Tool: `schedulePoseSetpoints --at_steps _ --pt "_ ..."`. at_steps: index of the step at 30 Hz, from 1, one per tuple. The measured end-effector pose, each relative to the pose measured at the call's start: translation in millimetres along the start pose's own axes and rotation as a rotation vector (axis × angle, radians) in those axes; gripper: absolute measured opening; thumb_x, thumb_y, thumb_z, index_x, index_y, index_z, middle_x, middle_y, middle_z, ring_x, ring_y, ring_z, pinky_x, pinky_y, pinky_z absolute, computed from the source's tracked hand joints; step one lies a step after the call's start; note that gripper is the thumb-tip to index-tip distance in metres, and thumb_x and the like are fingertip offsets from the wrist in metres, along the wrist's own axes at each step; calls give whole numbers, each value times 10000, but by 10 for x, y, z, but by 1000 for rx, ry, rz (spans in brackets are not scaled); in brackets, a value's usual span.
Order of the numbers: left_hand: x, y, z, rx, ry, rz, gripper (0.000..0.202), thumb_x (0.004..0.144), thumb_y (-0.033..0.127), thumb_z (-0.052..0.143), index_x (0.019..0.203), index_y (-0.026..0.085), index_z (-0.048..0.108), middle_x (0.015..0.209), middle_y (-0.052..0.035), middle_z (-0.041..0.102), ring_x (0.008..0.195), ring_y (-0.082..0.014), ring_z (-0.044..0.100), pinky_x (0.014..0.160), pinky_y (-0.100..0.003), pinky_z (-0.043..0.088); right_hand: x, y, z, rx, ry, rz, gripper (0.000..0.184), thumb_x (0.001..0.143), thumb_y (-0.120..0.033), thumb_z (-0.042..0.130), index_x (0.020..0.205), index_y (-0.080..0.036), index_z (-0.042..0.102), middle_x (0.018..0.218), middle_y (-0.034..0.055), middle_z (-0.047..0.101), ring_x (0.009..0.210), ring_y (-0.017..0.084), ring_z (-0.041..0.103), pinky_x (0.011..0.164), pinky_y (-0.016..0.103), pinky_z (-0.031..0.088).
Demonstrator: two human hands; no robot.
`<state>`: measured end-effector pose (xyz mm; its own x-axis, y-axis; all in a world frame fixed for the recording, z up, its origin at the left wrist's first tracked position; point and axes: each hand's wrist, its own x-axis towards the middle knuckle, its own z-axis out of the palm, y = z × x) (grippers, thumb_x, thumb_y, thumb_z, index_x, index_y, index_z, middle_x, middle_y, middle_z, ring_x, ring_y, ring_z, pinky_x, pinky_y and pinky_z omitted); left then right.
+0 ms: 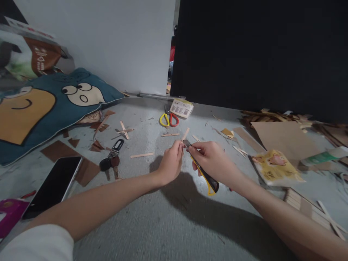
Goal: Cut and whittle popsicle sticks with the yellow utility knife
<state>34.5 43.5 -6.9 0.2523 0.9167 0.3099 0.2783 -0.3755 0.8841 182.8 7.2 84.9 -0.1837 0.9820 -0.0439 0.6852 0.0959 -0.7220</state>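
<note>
My left hand (172,161) is closed around a thin wooden craft stick (186,133), whose free end points up and away from me. In my right hand (210,156) is a yellow and black utility knife (206,174), its front end meeting the stick beside my left fingertips. How far the blade is out cannot be made out. Just beyond my hands a short craft stick (170,135) lies on the grey surface, and another stick (141,155) rests to the left. Further off are scissors (169,119) with one yellow and one red handle loop.
At left are a teal cushion (65,98), a phone (54,185), keys (112,161), crossed sticks (124,130) and brown scraps. On the right lie a yellow packet (277,166), cardboard (282,136), a tube (323,156) and bundled sticks (307,206). Upright panels (258,54) stand behind.
</note>
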Motion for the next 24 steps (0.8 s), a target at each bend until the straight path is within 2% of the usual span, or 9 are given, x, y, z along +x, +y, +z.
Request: schedulePoseSetpoints --at_steps 8,15,24 --pt "-15 10 -16 -27 -20 -21 317 1086 414 349 844 236 450 651 51 463 573 -128 424 578 -269 311 2 -31 21 -145 27 25 440 1024 -236 457 588 -209 513 519 -3 619 423 105 533 536 280 360" --pt "-28 5 -19 -26 -13 -25 347 1086 426 353 830 227 476 653 40 470 591 -133 446 594 -271 315 -14 -29 67 -237 63 -12 454 1015 -251 446 567 -221 513 478 4 562 448 133 487 589 328 378" --pt "-35 -8 -25 -32 -10 -48 351 1079 429 373 822 220 487 627 49 455 584 -129 422 581 -261 304 -18 -52 66 -140 5 33 486 1032 -216 450 549 -201 491 508 -5 599 455 107 519 633 309 392"
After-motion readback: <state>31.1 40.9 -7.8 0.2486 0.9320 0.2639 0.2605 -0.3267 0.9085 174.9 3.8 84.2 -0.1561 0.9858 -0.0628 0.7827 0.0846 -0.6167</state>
